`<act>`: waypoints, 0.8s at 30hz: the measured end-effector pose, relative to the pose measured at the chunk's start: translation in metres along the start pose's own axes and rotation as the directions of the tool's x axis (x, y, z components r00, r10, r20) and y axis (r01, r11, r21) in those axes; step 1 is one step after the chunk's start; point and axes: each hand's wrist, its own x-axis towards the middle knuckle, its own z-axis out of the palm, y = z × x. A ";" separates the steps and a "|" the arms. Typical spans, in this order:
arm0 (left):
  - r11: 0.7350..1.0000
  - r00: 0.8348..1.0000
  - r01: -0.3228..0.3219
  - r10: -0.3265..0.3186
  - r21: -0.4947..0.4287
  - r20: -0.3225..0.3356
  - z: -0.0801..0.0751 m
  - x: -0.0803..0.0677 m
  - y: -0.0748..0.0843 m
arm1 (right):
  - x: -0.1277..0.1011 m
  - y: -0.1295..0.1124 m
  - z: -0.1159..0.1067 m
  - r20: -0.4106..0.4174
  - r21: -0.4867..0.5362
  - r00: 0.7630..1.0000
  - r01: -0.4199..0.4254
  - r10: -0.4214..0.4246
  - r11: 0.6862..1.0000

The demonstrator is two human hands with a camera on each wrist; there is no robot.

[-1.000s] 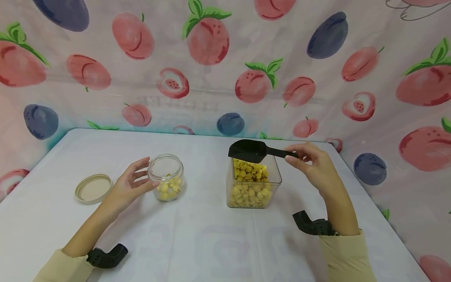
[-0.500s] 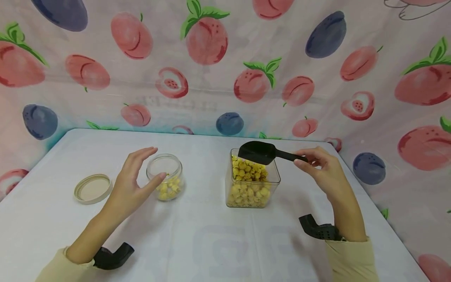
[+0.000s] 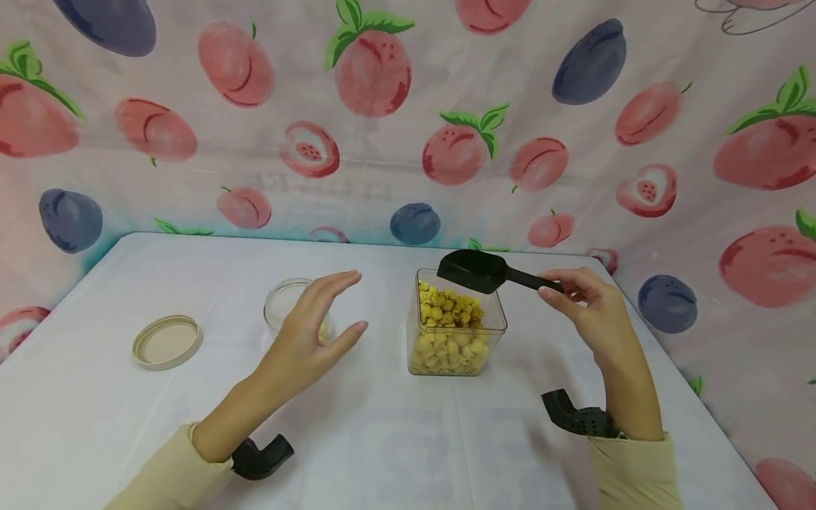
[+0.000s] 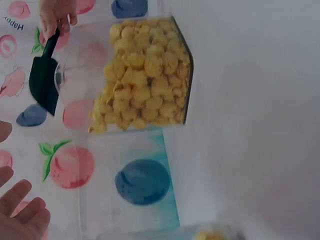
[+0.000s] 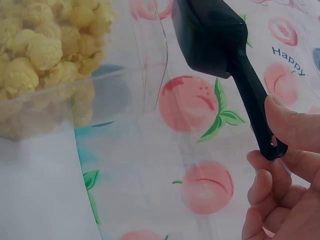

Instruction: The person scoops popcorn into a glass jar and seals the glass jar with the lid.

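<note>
My right hand (image 3: 589, 308) pinches the handle end of a black scoop (image 3: 473, 270), held over the far side of a clear square container (image 3: 500, 333). Popcorn (image 3: 446, 354) fills a good part of that container; the right wrist view shows the scoop (image 5: 212, 40) from behind and below. My left hand (image 3: 302, 350), fingers spread and holding nothing, hovers in front of a round glass jar (image 3: 275, 301). It hides most of the jar, which has some popcorn inside. In the left wrist view, the fingers (image 4: 30, 215) are apart from the popcorn container (image 4: 189, 75).
A round cream lid (image 3: 167, 342) lies on the white table (image 3: 395, 439), left of the jar. Behind the table hangs a fruit-print cloth (image 3: 376, 78). Each wrist bears a black camera mount, such as the one on the left wrist (image 3: 261, 457).
My left hand has left the jar's side and moved right, passing in front of it. My right hand has shifted slightly right with the scoop. The jar and container stay put.
</note>
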 end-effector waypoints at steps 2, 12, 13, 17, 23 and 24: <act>1.000 1.000 0.003 -0.003 -0.024 0.027 0.008 0.003 0.002 | 0.000 0.000 -0.001 -0.015 0.009 1.000 -0.006 0.006 1.000; 0.959 0.984 0.132 -0.095 -0.252 0.154 0.039 0.014 0.007 | -0.001 0.000 -0.005 -0.010 -0.002 0.999 -0.040 0.040 0.999; 0.948 0.980 0.155 -0.111 -0.279 0.168 0.042 0.015 0.007 | -0.002 0.000 -0.005 -0.008 -0.014 0.999 -0.042 0.042 0.999; 0.896 0.960 0.247 -0.173 -0.369 0.221 0.051 0.019 0.007 | -0.002 0.000 -0.007 -0.007 -0.035 0.999 -0.048 0.048 0.998; 0.809 0.924 0.361 -0.242 -0.464 0.297 0.062 0.020 0.003 | -0.002 -0.001 -0.007 -0.017 -0.059 0.999 -0.039 0.038 0.998; 0.793 0.917 0.379 -0.253 -0.477 0.308 0.064 0.020 0.002 | -0.002 -0.001 -0.007 -0.019 -0.065 0.999 -0.037 0.036 0.997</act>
